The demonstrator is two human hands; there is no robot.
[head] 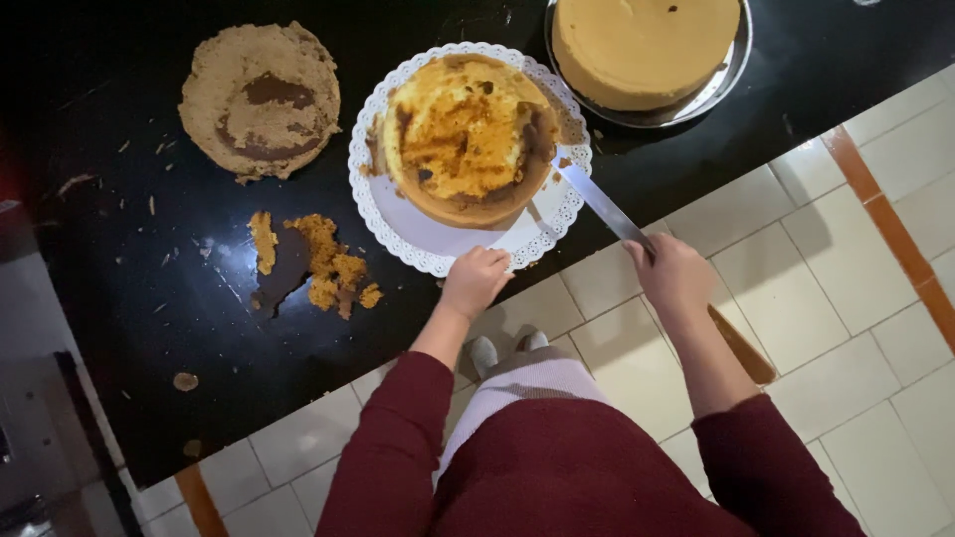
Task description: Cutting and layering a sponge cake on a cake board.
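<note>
- The cake point(468, 139) sits on a white doily board point(428, 239), just far of both hands.
- Right hand point(674, 270) grips a long knife point(602, 204); the blade slants far-left, its tip touching the cake's right side.
- Left hand point(476, 278), nearer, pinches the board's near rim.
- Black counter point(199, 328) with crumbs; tiled floor below.

Crowded far edge of the counter, open dark top on the left side.

The doily point(398, 214) with its cake point(468, 139) fills the middle; the left hand point(476, 278) grips its near rim and the right hand point(674, 273) holds a knife point(602, 204) slanting in from the right, closing that side. Just beyond, the tin point(731, 60) with a pale cake point(642, 45) blocks the far right. The cut layer point(261, 99) lies apart at the far left, crumbs point(313, 264) just left of the doily. The counter point(149, 328) near its front left edge lies open, only small bits scattered.
</note>
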